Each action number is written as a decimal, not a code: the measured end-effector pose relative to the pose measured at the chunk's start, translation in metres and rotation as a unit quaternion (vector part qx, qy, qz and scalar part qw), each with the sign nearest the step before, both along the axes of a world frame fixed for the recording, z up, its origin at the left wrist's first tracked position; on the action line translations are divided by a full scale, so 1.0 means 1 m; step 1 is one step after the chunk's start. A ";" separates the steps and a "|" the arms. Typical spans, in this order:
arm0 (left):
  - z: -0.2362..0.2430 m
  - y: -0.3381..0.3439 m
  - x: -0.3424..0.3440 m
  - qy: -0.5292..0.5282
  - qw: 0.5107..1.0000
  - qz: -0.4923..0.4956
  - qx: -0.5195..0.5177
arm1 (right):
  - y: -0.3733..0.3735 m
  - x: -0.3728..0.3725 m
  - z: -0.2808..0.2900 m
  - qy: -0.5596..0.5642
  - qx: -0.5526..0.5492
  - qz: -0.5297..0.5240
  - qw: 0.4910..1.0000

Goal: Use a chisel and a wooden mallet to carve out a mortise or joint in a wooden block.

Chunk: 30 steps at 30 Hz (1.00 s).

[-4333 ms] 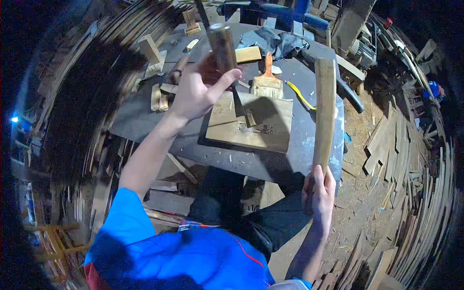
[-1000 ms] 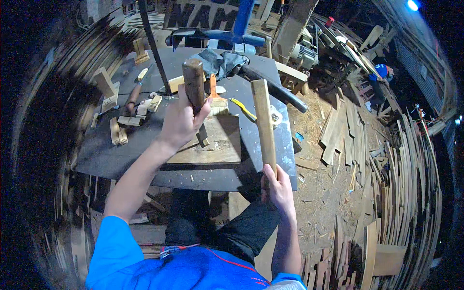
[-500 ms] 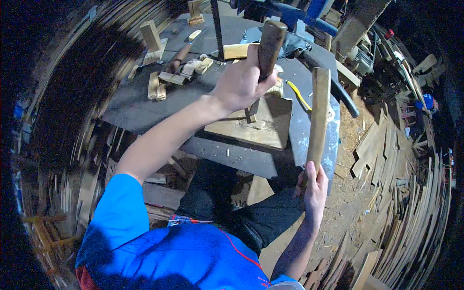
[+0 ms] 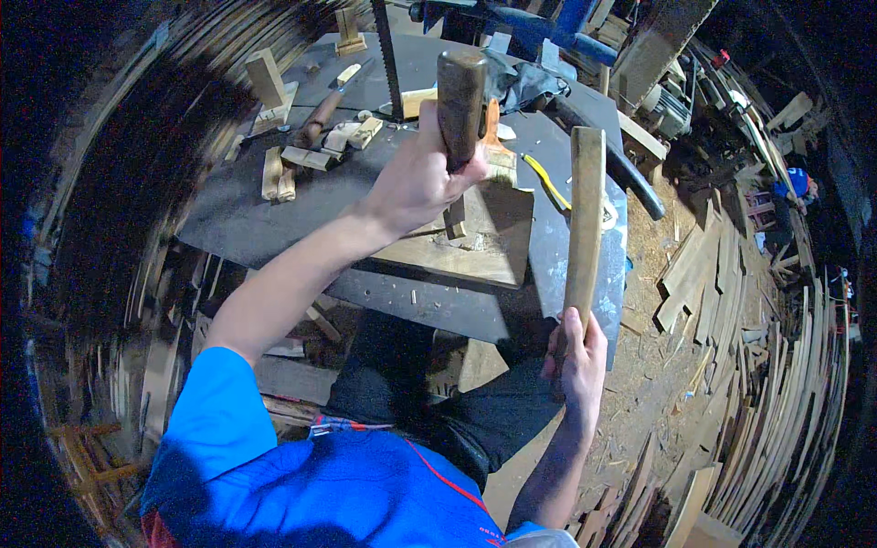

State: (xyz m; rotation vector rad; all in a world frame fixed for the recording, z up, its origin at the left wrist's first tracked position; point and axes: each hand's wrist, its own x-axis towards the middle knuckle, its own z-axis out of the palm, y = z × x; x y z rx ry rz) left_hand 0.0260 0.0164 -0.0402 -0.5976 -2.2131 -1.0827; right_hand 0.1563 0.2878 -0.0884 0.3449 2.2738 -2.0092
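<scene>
My left hand [image 4: 416, 173] is closed round the wooden handle [image 4: 461, 96] of a chisel-like tool held upright, its blade [image 4: 455, 219] down on a square wooden board [image 4: 498, 256]; the exact tip is hard to make out. At the table's right front, my right hand [image 4: 577, 356] grips the lower end of a long wooden bar [image 4: 585, 219], raised beside the board. Behind my left hand is a paintbrush [image 4: 501, 164] with an orange handle, partly hidden. A yellow curved item [image 4: 544, 178] lies right of it.
The dark table [image 4: 228, 219] carries wood offcuts [image 4: 311, 155], an upright saw blade [image 4: 388, 73], dark cloth [image 4: 539, 87] and a black bar [image 4: 630, 178]. A motor [image 4: 665, 114] stands behind at right. Loose planks [image 4: 694, 265] lie on the littered floor. Blue machinery [image 4: 585, 41] is at the back.
Since the oldest frame, the chisel's handle has swung rightward over the board. Over the last second both grips stay the same; most of the shift is the camera's view moving.
</scene>
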 end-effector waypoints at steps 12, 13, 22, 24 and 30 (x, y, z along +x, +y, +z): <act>-0.007 -0.005 0.002 -0.040 0.998 0.043 0.035 | 0.010 -0.003 -0.027 0.050 0.054 0.027 0.997; -0.007 -0.002 0.007 -0.066 0.996 0.040 0.039 | 0.011 -0.002 -0.030 0.047 0.039 0.029 0.998; 0.014 0.016 0.006 -0.104 0.992 0.045 -0.050 | 0.007 0.003 -0.006 0.031 -0.007 0.015 0.999; 0.011 0.017 0.003 -0.102 0.994 0.024 -0.031 | 0.009 0.002 -0.008 0.028 -0.001 0.017 0.999; 0.014 0.017 0.001 -0.106 0.993 0.026 -0.050 | 0.010 -0.001 -0.017 0.024 0.018 0.022 0.999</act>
